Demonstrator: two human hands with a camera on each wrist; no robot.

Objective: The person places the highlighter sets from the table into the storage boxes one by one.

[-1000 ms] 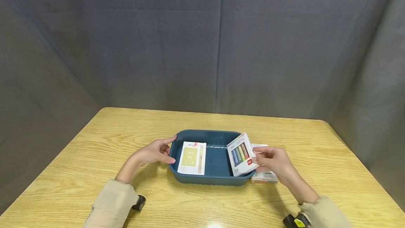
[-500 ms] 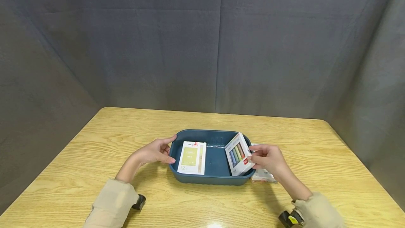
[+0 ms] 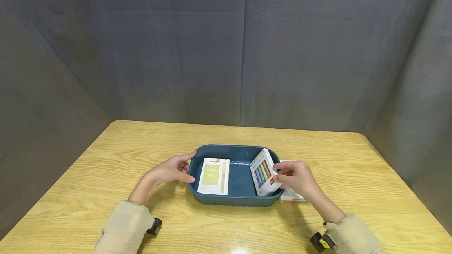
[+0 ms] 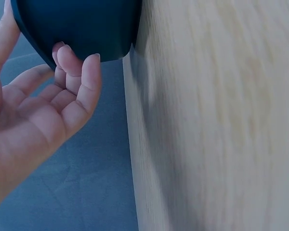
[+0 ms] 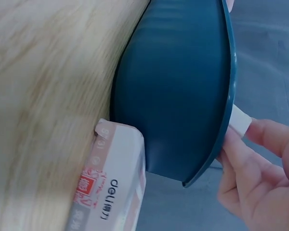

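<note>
A dark blue plastic bin (image 3: 233, 200) stands on the table. My left hand (image 3: 172, 169) grips its left end; in the left wrist view curled fingers (image 4: 89, 79) touch the outer wall. Inside, on the left, lies a flat white box with a green panel (image 3: 212, 176). A white box of coloured sticks (image 3: 262, 176), seen through its window, leans tilted at the bin's right end. My right hand (image 3: 296, 177) pinches its right edge between thumb and fingers. In the right wrist view only a white corner (image 5: 239, 120) of this box shows above the rim.
Another white box (image 5: 113, 180) with red print lies on the table against the bin's right outer side, partly under my right hand in the head view. The wooden table (image 3: 141, 136) ends at a grey curtain (image 3: 176, 69) behind it.
My right hand has moved slightly left with the box of coloured sticks, which sits a little further into the bin. The left hand and bin have barely moved.
</note>
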